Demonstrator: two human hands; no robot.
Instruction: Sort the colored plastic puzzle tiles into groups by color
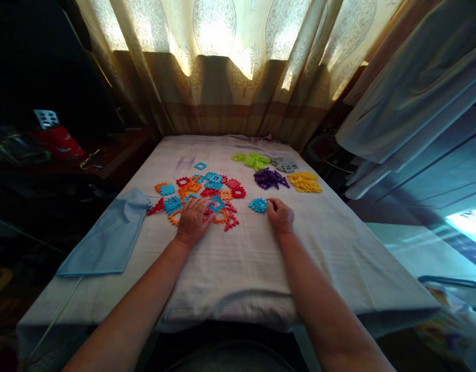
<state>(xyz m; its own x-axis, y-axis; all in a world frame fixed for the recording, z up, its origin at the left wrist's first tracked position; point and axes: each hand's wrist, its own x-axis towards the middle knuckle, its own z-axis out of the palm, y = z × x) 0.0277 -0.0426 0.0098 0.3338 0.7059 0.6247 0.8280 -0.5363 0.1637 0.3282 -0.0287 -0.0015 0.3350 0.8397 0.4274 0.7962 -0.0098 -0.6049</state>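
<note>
Wrinkled cloth (241, 258) lies under the left hand (193, 219) and notched pieces (189, 189).

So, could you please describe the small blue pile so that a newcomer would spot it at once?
On the white cloth, find the right hand. The small blue pile lies just left of its fingers, nearer the person than the purple pile. Unlike the mixed heap further left, it shows only blue pieces.

Red, orange, blue toothed pieces (190, 188) scattered; small blue pile (258, 205) right.
</note>
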